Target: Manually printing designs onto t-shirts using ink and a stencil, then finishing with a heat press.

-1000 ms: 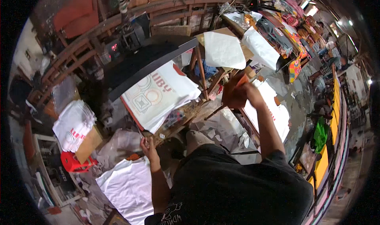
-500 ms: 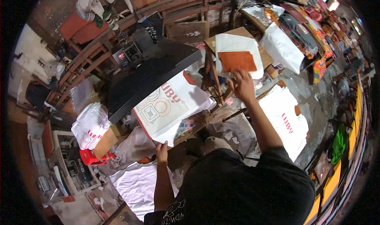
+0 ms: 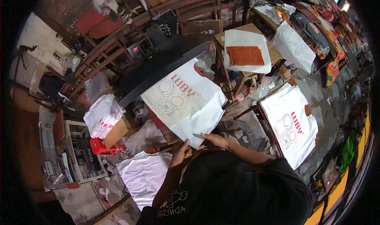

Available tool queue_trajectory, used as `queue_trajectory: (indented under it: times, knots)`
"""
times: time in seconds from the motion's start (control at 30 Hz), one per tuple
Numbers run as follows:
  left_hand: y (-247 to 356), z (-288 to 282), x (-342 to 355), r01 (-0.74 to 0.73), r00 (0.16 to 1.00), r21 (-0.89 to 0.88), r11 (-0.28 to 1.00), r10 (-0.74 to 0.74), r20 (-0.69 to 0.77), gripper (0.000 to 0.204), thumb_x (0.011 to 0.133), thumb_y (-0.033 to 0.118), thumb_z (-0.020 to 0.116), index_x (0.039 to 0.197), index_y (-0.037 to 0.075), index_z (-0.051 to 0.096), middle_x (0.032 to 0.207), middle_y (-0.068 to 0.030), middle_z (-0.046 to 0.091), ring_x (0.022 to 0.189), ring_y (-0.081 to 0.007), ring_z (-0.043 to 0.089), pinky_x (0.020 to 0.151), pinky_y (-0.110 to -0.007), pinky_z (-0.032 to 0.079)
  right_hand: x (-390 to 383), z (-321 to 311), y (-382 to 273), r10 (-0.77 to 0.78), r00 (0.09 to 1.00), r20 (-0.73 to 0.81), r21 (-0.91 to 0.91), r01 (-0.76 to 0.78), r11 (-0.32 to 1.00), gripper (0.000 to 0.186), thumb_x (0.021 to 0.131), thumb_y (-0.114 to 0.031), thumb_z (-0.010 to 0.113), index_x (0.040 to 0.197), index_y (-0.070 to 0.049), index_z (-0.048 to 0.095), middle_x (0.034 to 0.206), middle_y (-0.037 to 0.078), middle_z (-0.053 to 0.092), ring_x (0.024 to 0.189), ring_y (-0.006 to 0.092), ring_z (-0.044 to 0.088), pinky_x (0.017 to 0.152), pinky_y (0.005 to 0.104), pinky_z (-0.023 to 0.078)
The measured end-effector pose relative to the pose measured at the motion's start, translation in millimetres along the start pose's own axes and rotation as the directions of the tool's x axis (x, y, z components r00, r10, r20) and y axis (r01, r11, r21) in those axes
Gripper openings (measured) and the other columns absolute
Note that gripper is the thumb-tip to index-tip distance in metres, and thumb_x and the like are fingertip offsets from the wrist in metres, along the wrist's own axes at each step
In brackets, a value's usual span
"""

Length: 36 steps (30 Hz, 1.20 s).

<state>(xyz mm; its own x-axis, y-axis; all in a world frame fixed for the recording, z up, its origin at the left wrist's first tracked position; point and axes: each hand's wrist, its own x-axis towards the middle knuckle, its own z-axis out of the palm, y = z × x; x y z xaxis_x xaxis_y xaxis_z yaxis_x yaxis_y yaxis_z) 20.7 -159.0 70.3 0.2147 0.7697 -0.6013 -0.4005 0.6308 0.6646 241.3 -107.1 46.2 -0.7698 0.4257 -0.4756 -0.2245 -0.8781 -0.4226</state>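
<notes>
A white T-shirt [image 3: 208, 120] with a red and grey print lies partly under the black heat press plate [image 3: 158, 68]. Over the print seems to lie a translucent sheet. At the shirt's near edge, my left hand [image 3: 182, 153] is closed on the cloth by the corner. Just to its right my right hand [image 3: 215, 142] pinches the same edge, thumb on top, its other fingers mostly hidden beneath. Farther right, an orange-brown cloth piece [image 3: 245, 56] rests on a white sheet [image 3: 233, 37] upon a wooden stool [image 3: 219, 37].
A printed white shirt [image 3: 291, 124] lies on a board at right. Folded printed shirts [image 3: 103, 116] sit at left above a red object [image 3: 105, 146]. Plain white cloths [image 3: 144, 175] are stacked near left. Clothes [image 3: 306, 31] pile up far right; paper scraps litter the floor.
My right hand has left the orange-brown cloth piece and come back to the shirt's near edge, beside my left hand. The shirt is drawn a little nearer and lies flatter.
</notes>
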Motion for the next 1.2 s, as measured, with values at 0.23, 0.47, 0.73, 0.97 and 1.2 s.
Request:
queue_trajectory:
  times: [0.23,0.47,0.73,0.97,1.2]
  knots:
    - [-32.9,17.2,-18.9,0.097,0.995,-0.087,0.991,-0.097,0.003,0.036,0.095,0.040,0.056,0.114,0.009,0.060,0.088,-0.0041,0.064,0.081,-0.0127,0.059,0.068,-0.032,0.044,-79.2,28.0,39.6,-0.247,0.847,-0.471,-0.226,0.155,0.962,0.015,0.089,-0.017,0.064,0.098,-0.004,0.065,0.080,0.001,0.063,0.066,0.0105,0.058,0.060,0.0258,0.044]
    - [-14.4,-42.1,15.5,-0.075,0.981,-0.639,0.766,0.170,0.088,0.055,0.087,0.050,0.061,0.126,0.011,0.055,0.129,-0.0076,0.056,0.113,-0.0276,0.056,0.099,-0.049,0.042,-189.3,67.5,58.8,-0.550,0.566,-0.614,-0.226,0.541,0.810,0.015,0.088,-0.008,0.060,0.097,0.003,0.064,0.087,0.004,0.067,0.066,0.0103,0.060,0.060,0.0219,0.047]
    - [43.9,18.3,-4.6,-0.199,0.980,-0.327,0.924,0.178,-0.093,0.047,0.087,0.036,0.064,0.125,0.009,0.057,0.124,-0.0086,0.061,0.114,-0.0265,0.057,0.097,-0.046,0.047,-326.7,79.5,85.9,-0.676,0.029,-0.737,-0.474,0.691,0.546,0.016,0.088,-0.007,0.063,0.098,0.004,0.065,0.089,0.006,0.068,0.076,0.0106,0.062,0.072,0.0247,0.049]
    - [125.0,243.2,7.7,-0.431,0.902,0.133,0.893,0.423,0.082,0.031,0.093,0.033,0.060,0.110,0.008,0.060,0.102,-0.0041,0.063,0.091,-0.0172,0.061,0.075,-0.033,0.049,-437.0,91.3,124.5,-0.366,-0.446,-0.817,-0.531,0.830,0.172,0.022,0.090,-0.019,0.064,0.105,-0.003,0.060,0.078,0.004,0.064,0.060,0.0113,0.062,0.044,0.0197,0.049]
    - [107.6,433.6,125.9,-0.289,0.829,0.470,0.834,-0.028,0.559,0.030,0.094,0.038,0.057,0.092,0.008,0.059,0.070,-0.0019,0.057,0.056,-0.0100,0.053,0.046,-0.021,0.040,-529.6,-13.3,146.0,-0.176,-0.454,-0.873,-0.478,0.869,0.127,0.029,0.091,-0.021,0.061,0.108,0.002,0.060,0.091,0.007,0.065,0.072,0.0134,0.063,0.053,0.0210,0.051]
